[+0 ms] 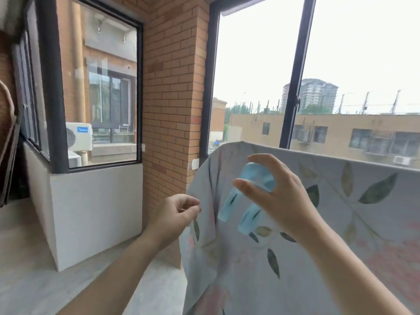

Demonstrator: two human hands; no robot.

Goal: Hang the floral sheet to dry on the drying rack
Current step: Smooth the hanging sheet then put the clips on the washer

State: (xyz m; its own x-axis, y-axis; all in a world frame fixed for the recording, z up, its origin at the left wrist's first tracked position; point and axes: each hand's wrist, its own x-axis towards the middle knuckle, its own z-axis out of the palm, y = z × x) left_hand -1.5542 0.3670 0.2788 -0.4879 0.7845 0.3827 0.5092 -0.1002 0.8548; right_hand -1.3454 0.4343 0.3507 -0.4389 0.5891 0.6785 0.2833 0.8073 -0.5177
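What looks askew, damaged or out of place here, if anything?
Nothing stands out. The floral sheet hangs draped over its rail, the left hand pinches its edge, and the right hand holds a blue clothes peg in front of it.

Brick pillar [172,92] crowds the draped sheet [341,201]; floor [34,280] leftward lies open.

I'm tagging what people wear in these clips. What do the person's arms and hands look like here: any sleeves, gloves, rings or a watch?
Both forearms are bare as far as the frame shows: no sleeves reach into view. The left hand and right hand are ungloved, with no ring, watch or bracelet visible on the fingers or wrists. The fingernails look short and unpainted. Anything worn above the forearms lies outside the picture.
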